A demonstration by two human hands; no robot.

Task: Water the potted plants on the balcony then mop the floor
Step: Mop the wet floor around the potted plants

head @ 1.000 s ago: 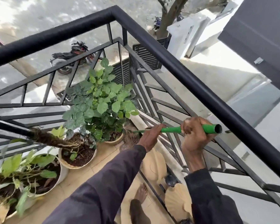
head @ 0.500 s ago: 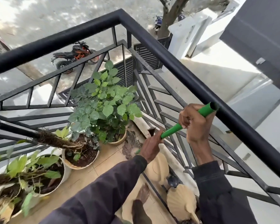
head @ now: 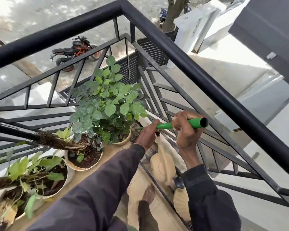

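The green mop handle [head: 165, 126] is showing as a smooth, bright plastic tube with an open, hollow top end. It is lying almost level above the balcony corner, just inside the black railing [head: 190, 64], its open end pointing right and its lower end running left toward the plants. That lower end is disappearing past the left hand, near a brownish fibrous mass beside the nearest pot; whether the two join I cannot tell.

Both hands are clamping the tube. The right hand [head: 185, 130] is wrapping it near the open end, fingers curled fully round and knuckles up. The left hand [head: 147, 135] is gripping farther down, just beside the right, with a short green stretch showing between them.

A bushy leafy plant [head: 107, 104] is standing in the corner in a pale pot, with two more potted plants [head: 83, 157] lining up to its left on the tiled floor [head: 135, 179]. A bare foot [head: 148, 194] is resting on the tiles below the arms.
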